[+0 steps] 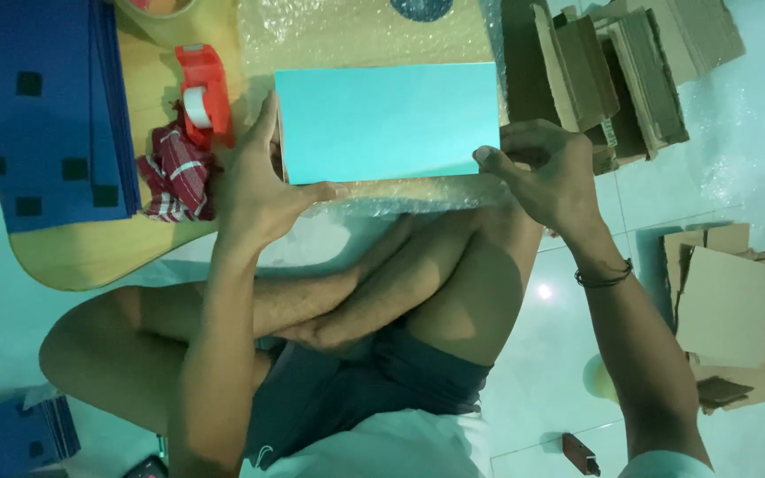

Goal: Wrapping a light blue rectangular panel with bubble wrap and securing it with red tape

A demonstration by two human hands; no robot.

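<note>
Head view: flat turquoise box, plain rectangle

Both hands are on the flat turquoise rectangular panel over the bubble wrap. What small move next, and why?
Probably lay the flat turquoise rectangular panel down square on the clear bubble wrap sheet. The left hand grips its left edge, the right hand pinches its lower right corner, and wrap shows above and below it.
</note>
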